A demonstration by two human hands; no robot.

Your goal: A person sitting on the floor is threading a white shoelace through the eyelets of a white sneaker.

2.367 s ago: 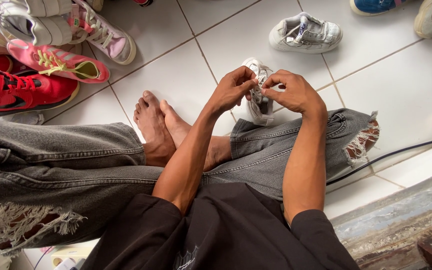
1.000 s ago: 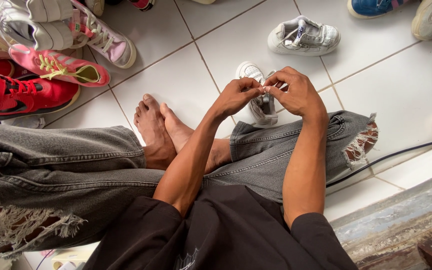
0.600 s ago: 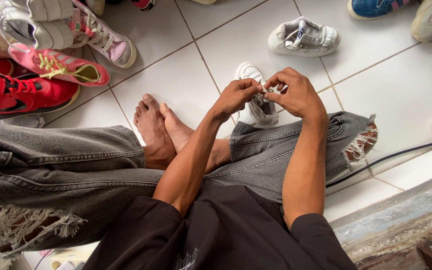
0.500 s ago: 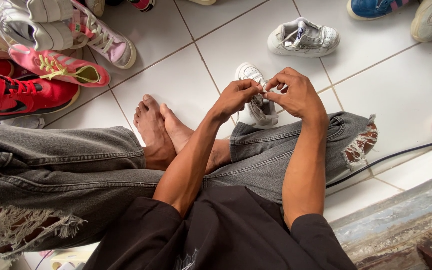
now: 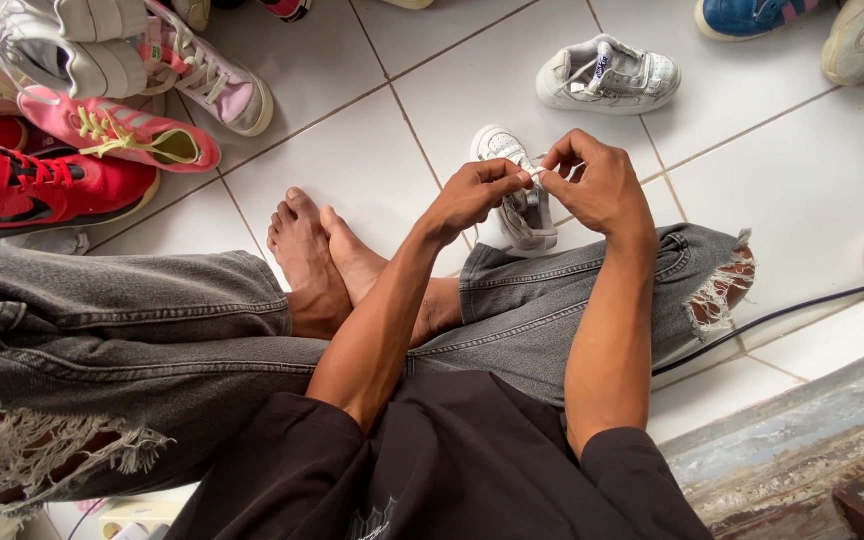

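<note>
**Both hands on the lace of a small white sneaker**

Far left – heap of shoes on the tiled floor [image 5: 352, 150]: red sneaker [image 5: 42, 185], pink sneaker [image 5: 117, 130]. Centre – crossed bare feet [image 5: 322, 250], grey ripped jeans [image 5: 132, 320]. Left hand [image 5: 472, 190] grip pinched shut on white lace [image 5: 536, 174]. Small white sneaker [image 5: 517, 205] on the floor just under the hands, toe pointing away, near the right knee. Right hand [image 5: 597, 185] grip also pinched on the same lace, fingertips meeting the left's. Further back – second white sneaker [image 5: 607, 75]. Right edge – black cable [image 5: 782, 310].
</note>
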